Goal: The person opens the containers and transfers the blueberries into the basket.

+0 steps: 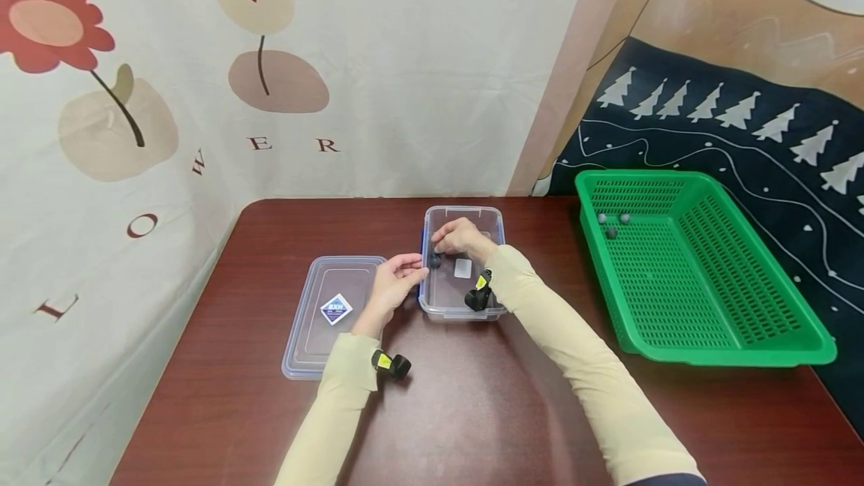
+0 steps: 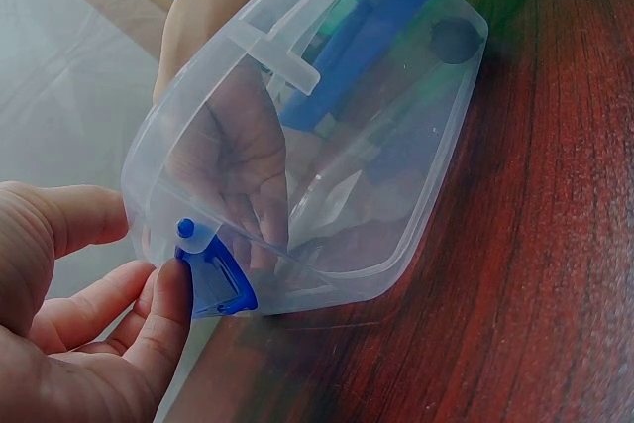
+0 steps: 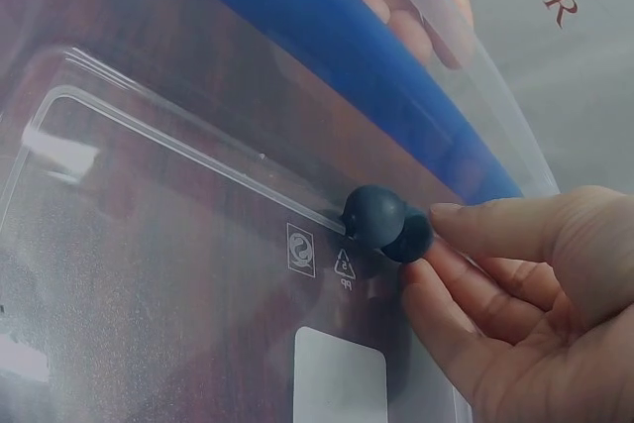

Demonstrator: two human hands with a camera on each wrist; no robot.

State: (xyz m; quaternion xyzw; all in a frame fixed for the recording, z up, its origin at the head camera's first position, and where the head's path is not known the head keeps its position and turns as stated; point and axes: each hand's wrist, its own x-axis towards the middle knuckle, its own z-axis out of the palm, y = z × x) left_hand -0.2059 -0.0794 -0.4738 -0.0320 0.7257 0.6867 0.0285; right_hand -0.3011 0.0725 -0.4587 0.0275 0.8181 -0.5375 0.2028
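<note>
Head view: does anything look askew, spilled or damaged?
Nothing looks spilled or damaged. One mild oddity: the right rim of the basket seems to reach past the edge of the table; whether its base overhangs is hidden. The lid lies beside the box.

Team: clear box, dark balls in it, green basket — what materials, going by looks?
Clear box: glossy translucent plastic, likely polypropylene; table grain shows through and the base carries a PP mark.
Dark balls: smooth, low sheen, only a soft highlight; rubber or plastic, can't tell which.
Green basket: probably moulded plastic, slightly shiny; uniform colour, regular slots.
</note>
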